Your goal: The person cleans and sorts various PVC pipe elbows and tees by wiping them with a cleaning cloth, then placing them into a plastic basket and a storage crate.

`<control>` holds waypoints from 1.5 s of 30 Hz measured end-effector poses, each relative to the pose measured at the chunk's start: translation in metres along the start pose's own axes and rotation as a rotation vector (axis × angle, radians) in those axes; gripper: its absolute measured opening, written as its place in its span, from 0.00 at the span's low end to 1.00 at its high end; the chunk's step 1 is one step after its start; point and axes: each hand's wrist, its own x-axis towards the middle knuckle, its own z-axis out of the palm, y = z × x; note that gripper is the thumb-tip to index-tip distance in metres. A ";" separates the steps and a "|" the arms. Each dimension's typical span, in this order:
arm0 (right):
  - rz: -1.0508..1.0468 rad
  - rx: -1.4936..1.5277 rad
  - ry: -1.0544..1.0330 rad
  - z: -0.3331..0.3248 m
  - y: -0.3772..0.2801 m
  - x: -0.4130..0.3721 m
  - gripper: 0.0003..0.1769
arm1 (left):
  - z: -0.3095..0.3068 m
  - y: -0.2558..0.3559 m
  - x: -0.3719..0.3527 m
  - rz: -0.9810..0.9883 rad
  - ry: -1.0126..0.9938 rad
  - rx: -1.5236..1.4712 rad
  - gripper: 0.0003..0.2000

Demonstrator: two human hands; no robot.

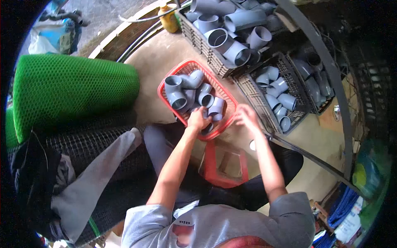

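A red plastic basket (pixel 228 95) in front of me holds several grey pipe fittings (pixel 173 82), elbows and tees among them. My left hand (pixel 199 118) reaches into the near end of the basket, its fingers bent down at a grey fitting (pixel 216 108); the fingertips are partly hidden, so what they grip, if anything, is unclear. Just outside the basket's right rim is my right hand (pixel 247 115), slightly blurred, with its fingers apart and nothing in them. A red frame-like object (pixel 209 163) lies between my legs, below the basket.
Dark crates (pixel 206 53) of larger grey fittings stand beyond the basket. Another crate (pixel 264 108) of small elbows is at the right. Green mesh rolls (pixel 78 91) lie at the left. A yellow bottle (pixel 168 20) stands at the top, and a dark bar (pixel 314 155) crosses the right side.
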 end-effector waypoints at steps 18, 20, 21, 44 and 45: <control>0.331 1.006 -0.245 0.047 0.023 -0.039 0.47 | -0.074 0.037 -0.032 0.361 -0.514 -0.510 0.32; 0.292 1.033 -0.239 0.040 0.016 -0.037 0.42 | -0.094 0.023 -0.031 0.428 -0.538 -0.531 0.30; 0.317 1.037 -0.214 0.036 0.018 -0.035 0.41 | -0.106 0.015 -0.029 0.412 -0.498 -0.533 0.29; 0.095 0.226 0.435 -0.001 0.017 -0.058 0.47 | -0.110 0.030 0.027 0.407 -0.147 0.483 0.17; 0.053 0.059 0.559 -0.010 -0.009 -0.056 0.50 | -0.112 0.041 0.010 0.427 -0.183 0.380 0.18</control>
